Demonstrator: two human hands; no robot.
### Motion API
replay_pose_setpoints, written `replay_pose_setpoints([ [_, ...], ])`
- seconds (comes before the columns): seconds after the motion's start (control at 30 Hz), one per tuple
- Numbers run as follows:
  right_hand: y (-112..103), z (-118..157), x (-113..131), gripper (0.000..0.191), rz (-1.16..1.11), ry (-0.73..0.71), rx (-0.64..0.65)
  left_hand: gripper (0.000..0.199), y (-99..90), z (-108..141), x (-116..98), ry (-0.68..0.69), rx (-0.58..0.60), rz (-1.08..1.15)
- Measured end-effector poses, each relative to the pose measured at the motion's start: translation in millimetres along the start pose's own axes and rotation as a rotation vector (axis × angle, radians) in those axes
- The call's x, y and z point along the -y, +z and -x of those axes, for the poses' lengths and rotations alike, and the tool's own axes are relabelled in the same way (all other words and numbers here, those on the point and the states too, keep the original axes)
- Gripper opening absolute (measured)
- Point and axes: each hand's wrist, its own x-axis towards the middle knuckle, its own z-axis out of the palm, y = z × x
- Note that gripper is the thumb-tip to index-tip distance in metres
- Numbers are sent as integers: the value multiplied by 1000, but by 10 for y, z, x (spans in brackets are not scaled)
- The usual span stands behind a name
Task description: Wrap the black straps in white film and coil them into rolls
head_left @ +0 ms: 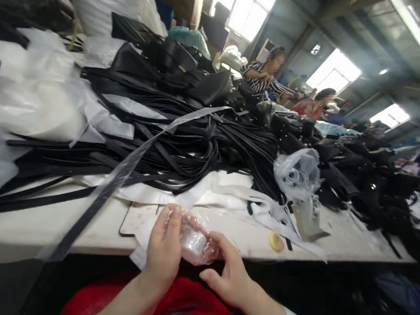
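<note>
A crumpled bundle of clear, shiny plastic point(198, 243) with a pinkish tint is held between my hands, just over the table's front edge. What is inside the plastic, if anything, I cannot make out. My left hand point(166, 246) grips the bundle from the left, fingers curled over its far side. From the right, my right hand point(231, 267) supports it with the fingers against its side, while the thumb stands apart below. Under and behind the hands lies a pale board point(138, 219) with a dark outline.
Long black straps point(180, 150) and black bags point(204, 87) are piled across the white table point(26, 225). White wrapping point(45, 102) lies left, a clear plastic bag point(298, 172) right. A yellow tape roll point(276, 242) sits near the front edge. Two people point(262, 78) work farther back.
</note>
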Motion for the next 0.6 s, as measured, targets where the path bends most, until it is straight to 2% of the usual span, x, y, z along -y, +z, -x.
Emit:
replay_pose_setpoints([
  [0.07,-91,284,-124,62,-57,66,-44,35,196,268,244,-8,50,-100],
  [0.13,-156,498,-200,54,-169,161,-50,36,338,506,411,-38,103,-163],
  [0.27,-300,801,-316,40,-514,346,-70,31,453,801,537,-115,207,-125],
  [0.37,-388,967,-393,44,-665,357,-46,24,432,921,489,-119,289,-62],
  [0.47,-395,1073,-426,47,-736,355,-74,17,373,1052,326,-11,415,-129],
  [0.53,-365,1107,-418,49,-801,351,-109,18,327,1153,171,116,567,-307],
  [0.6,-338,1120,-390,50,-885,336,-129,17,279,1252,25,300,762,-605],
])
